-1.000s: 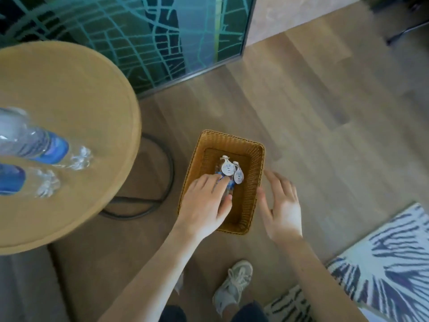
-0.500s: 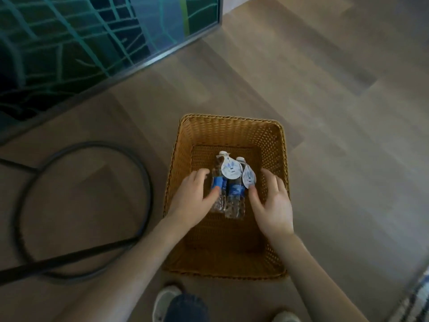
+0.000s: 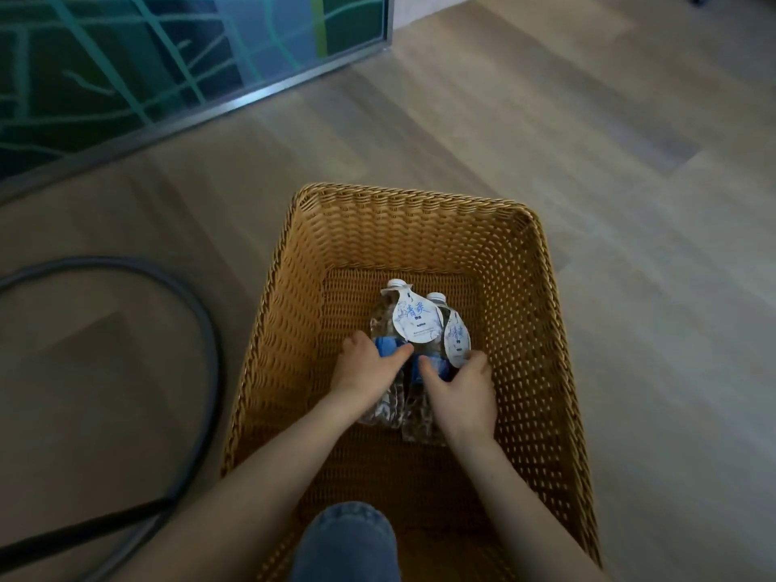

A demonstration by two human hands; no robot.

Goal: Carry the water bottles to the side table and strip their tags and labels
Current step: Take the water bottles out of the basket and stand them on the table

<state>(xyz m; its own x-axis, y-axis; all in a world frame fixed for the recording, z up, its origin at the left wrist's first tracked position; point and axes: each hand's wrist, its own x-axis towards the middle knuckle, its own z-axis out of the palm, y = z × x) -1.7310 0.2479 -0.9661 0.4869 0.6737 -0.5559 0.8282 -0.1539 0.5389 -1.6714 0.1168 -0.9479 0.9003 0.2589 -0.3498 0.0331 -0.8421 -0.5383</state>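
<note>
Two clear water bottles with blue labels lie side by side on the bottom of a woven wicker basket (image 3: 525, 312) on the floor. Each has a white teardrop tag hanging at its neck, the left tag (image 3: 415, 321) larger in view than the right tag (image 3: 457, 336). My left hand (image 3: 365, 369) grips the left bottle (image 3: 384, 317) around its blue label. My right hand (image 3: 460, 392) grips the right bottle (image 3: 420, 422) around its label. Both hands are inside the basket.
A dark ring-shaped table base (image 3: 197, 329) lies on the wooden floor left of the basket. A framed green-blue glass panel (image 3: 168, 69) stands at the back left. My knee in blue jeans (image 3: 348, 543) overlaps the basket's near edge.
The view moved down and closer to the basket, and the round table with its two bottles left the view. Both hands went down into the basket and closed around the two bottles.
</note>
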